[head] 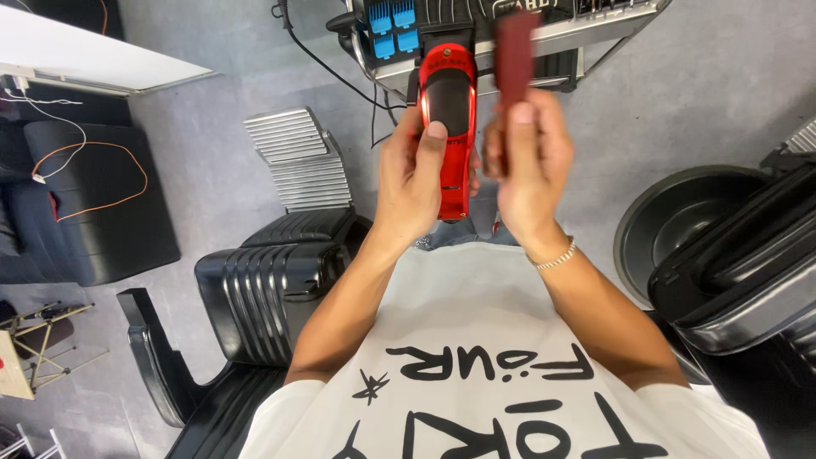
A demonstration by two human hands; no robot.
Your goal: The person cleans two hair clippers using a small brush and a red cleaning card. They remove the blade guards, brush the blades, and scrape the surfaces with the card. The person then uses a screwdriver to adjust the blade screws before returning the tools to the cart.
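A glossy red hair clipper with a black panel on its body (448,127) is held upright at the centre of the scene, its black blade end pointing to the far side. It is clasped by the left hand (414,183), whose fingers are wrapped round its lower body while the thumb is pressed flat on the black panel. Just to its right, a flat dark red rectangular piece (514,55) is pinched in the right hand (527,166), the thumb laid along its near end and the fingers closed behind it; a silver chain bracelet (557,256) is worn on that wrist. The two held things are close together, but whether they touch cannot be told.

Beyond them, a metal trolley tray (561,34) carrying blue plastic comb guards (393,25) is seen. A grey concrete floor (212,178) is spread below. A black ribbed barber chair with a metal footrest (272,280) stands at left, and a black wash basin (688,221) is placed at right.
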